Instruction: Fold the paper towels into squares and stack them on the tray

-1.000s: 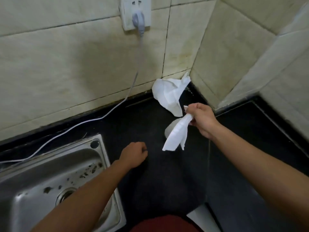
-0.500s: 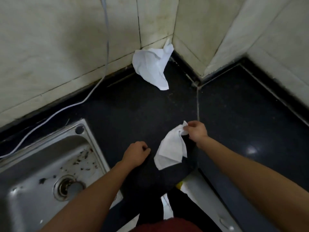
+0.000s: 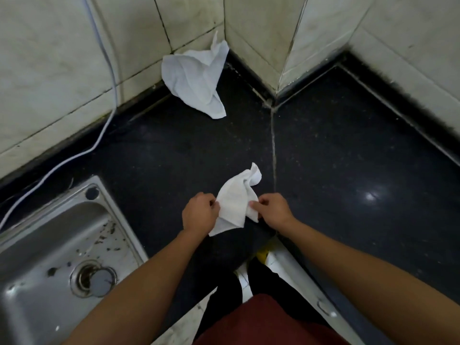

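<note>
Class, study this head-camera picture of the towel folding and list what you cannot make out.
Head view:
- Tray: not in frame, so no stack can be checked.
- Held paper towel: crumpled; the left hand and right hand cover its side edges, so any fold is unclear.
- Sink: cut off by the left and bottom edges.
- Cable: leaves by the top and left edges; both ends unseen.

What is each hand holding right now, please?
Left hand: closed, pinching the left edge of the paper towel.
Right hand: closed, pinching the right edge of the same paper towel.
</note>
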Demonstrator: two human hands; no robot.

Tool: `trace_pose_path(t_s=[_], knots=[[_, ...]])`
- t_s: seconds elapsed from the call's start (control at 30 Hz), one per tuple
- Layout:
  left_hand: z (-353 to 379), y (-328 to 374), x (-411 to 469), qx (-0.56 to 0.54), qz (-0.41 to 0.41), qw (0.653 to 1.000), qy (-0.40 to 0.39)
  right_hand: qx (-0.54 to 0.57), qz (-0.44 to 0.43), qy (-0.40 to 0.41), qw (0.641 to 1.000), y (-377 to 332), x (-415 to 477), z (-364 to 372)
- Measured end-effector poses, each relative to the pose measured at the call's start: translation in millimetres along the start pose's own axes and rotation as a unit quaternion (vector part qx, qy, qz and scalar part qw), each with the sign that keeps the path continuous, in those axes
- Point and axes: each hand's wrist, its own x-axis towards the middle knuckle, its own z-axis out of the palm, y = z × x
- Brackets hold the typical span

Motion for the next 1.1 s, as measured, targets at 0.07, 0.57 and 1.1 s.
trace_pose_path(t_s=[0.07, 0.57, 1.1], knots=[[-11, -4, 4, -0.034, -0.026, 0.999, 0.014, 0.034, 0.004, 0.014, 0.999, 3, 0, -12], [-24, -34, 40, -0.315, -0.258, 0.909, 0.09, -0.273, -0.024, 0.055, 0.96, 23, 10, -48], [20, 7, -21, -0.226, -0.063, 0.971, 0.054, -0.029, 0.009, -0.007, 1.0, -6, 9, -32]])
